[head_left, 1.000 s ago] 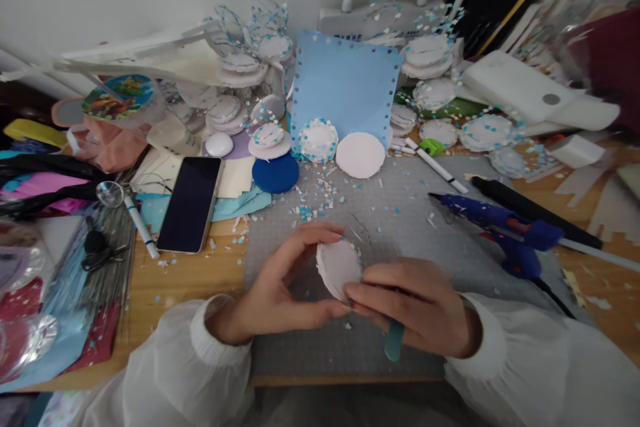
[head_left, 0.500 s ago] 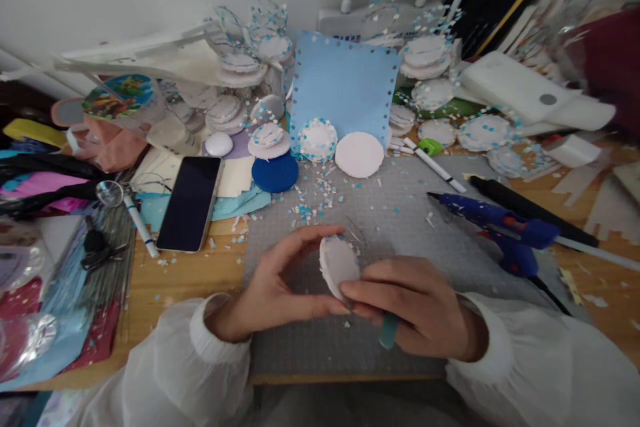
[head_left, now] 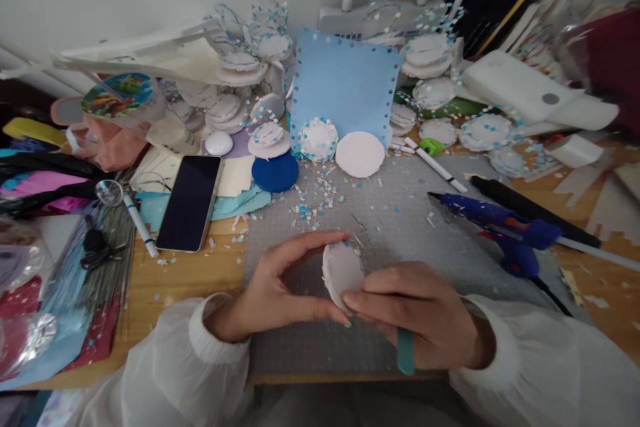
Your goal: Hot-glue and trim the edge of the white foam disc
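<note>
A small round white disc (head_left: 343, 271) with a ruffled edge is tilted up on its side above the grey cutting mat (head_left: 295, 357). My left hand (head_left: 285, 283) grips it by the rim, fingertips at the top and thumb at the bottom. On the near right side, my right hand (head_left: 417, 310) pinches the disc's lower edge. A flat teal strip with a rounded end (head_left: 405, 351) sticks out below the right palm; its other end is hidden by the fingers. Thin dark wires (head_left: 361, 230) show just behind the disc.
A blue glue gun (head_left: 500, 217) lies at right, a phone (head_left: 190, 203) at left. Blue and white confetti (head_left: 313, 207) is scattered on the mat. Behind stand a light blue sheet (head_left: 345, 83), a plain white disc (head_left: 360, 155), a confetti-edged disc (head_left: 317, 140) and a dark blue disc (head_left: 275, 172).
The disc has turned a little to show more of its face and shifted slightly right. My right hand has rotated, and the teal strip has swung right and down.
</note>
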`<action>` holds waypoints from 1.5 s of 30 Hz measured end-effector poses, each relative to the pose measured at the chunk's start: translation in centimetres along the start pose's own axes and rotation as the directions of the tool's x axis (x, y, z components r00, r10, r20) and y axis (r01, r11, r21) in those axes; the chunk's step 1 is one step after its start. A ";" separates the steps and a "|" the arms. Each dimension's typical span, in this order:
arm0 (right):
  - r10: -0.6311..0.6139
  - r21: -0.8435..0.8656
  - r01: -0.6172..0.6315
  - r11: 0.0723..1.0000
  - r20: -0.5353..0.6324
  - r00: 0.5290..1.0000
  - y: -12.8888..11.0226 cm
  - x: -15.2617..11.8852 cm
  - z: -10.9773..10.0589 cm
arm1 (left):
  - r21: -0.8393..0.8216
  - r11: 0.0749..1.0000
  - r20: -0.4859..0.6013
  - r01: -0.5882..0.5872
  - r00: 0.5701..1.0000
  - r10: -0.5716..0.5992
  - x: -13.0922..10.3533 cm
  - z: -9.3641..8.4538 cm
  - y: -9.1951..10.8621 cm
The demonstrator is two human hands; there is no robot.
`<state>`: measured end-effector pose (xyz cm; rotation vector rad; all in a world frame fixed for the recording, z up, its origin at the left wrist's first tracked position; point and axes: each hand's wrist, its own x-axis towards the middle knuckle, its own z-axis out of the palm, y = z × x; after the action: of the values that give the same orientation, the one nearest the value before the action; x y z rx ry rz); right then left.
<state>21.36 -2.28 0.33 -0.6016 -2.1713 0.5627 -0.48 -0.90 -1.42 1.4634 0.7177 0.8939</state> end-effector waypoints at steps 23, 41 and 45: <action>-0.018 -0.182 0.019 0.983 0.003 1.000 -0.3 0.3 0.1 | -0.205 0.976 0.027 0.071 0.997 -0.067 0.6 0.3 0.1; 0.509 0.183 -0.479 0.858 -0.417 0.753 0.7 0.5 -0.1 | -0.353 0.934 -0.029 -0.050 0.999 0.042 0.6 0.1 -0.1; 0.714 0.354 -0.626 0.695 -0.233 0.660 1.0 0.9 -0.2 | -0.307 0.951 0.000 -0.048 0.999 0.050 0.5 0.0 -0.2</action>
<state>21.24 -0.91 0.40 -1.2895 -1.4459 1.0108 -0.18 -0.47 -1.59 1.2105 0.5111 0.9899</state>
